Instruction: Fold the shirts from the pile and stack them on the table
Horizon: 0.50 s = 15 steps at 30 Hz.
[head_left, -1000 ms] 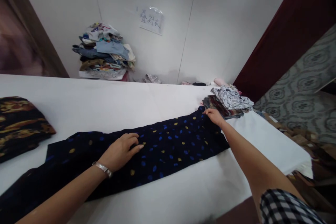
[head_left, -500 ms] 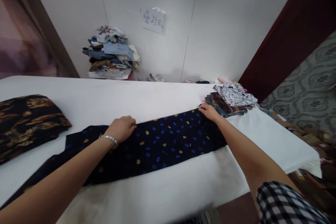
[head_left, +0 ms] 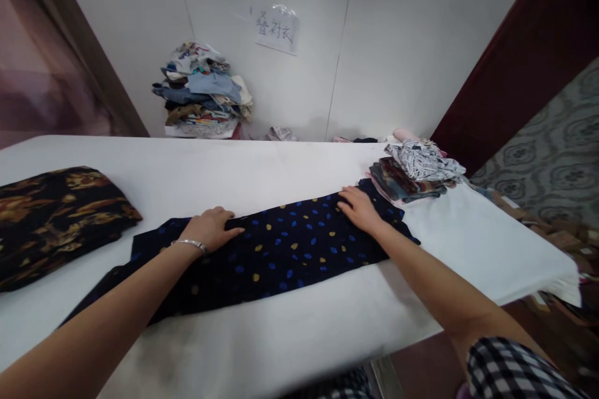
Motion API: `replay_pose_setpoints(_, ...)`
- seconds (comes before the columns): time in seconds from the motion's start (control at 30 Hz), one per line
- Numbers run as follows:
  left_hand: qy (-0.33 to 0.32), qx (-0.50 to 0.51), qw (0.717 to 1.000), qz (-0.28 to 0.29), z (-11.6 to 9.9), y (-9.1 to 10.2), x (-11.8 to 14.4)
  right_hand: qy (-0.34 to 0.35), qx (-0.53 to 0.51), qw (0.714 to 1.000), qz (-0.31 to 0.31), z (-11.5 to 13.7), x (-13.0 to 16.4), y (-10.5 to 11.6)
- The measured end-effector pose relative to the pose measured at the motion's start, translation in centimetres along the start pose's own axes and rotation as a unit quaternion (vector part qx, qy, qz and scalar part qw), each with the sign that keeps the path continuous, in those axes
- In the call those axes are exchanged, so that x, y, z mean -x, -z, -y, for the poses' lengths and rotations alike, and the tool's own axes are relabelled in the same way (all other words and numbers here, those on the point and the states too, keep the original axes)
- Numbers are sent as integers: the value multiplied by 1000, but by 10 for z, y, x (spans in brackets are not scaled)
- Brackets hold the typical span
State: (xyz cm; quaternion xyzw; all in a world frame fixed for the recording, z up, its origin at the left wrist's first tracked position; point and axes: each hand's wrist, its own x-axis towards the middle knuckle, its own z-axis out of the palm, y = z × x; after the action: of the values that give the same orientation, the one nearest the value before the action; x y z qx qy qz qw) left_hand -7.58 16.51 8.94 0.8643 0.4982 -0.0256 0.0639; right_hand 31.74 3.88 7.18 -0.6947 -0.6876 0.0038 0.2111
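Dark navy garment (head_left: 281, 249) w/ blue + yellow dots, laid across near-mid of white desk (head_left: 290, 168), long axis running left-near to right-far. Already narrowed into a long band; looks like lengthwise folds done, edges fairly straight on far side. Left-near end trails off toward desk edge, less tidy.

Left hand (head_left: 210, 229) flat on far edge of garment approx. mid-length, fingers loosely spread, pressing, not gripping. Bracelet (head_left: 189, 243) on that wrist. Right hand (head_left: 358, 207) palm-down on right end of garment, fingers open, no cloth pinched as far as visible.

Judged: smoothing/flattening stage. Crosswise folds not yet made, band still full length. Prob. about halfway.

Far right on desk: small stack of folded pieces (head_left: 412, 174), b/w print on top, just beside garment's right end. Left: dark brown/gold patterned cloth (head_left: 60, 212), folded, well apart from garment. Far, against wall: heap of mixed clothes (head_left: 203, 90). Paper sign (head_left: 276, 28) on wall above. Checked fabric (head_left: 515, 368) at near right, by right arm.
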Motion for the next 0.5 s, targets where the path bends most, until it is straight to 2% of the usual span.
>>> replay_pose_setpoints(0.1, 11, -19, 999, 39, -2, 17, 2, -17, -30, 993, 115, 24, 19, -12)
replay_pose_setpoints(0.17, 23, -25, 999, 18, 2, 32, -1, -37, -42, 990, 133, 36, 24, -17)
replay_pose_setpoints(0.23, 52, -40, 998, -6, 12, 43, -6, -29, -48, 989, 140, 45, 23, -18)
replay_pose_setpoints(0.3, 79, -49, 996, 7, 24, 45, -12, -6, -43, 987, 157, 49, 20, -15)
replay_pose_setpoints(0.4, 91, -40, 994, 41, 39, 34, -17, -27, -7, 993, 119, 38, 13, -2)
replay_pose_setpoints(0.5, 96, -30, 995, 29, 43, 20, -17, -140, 52, 987, 53, 5, 10, 18)
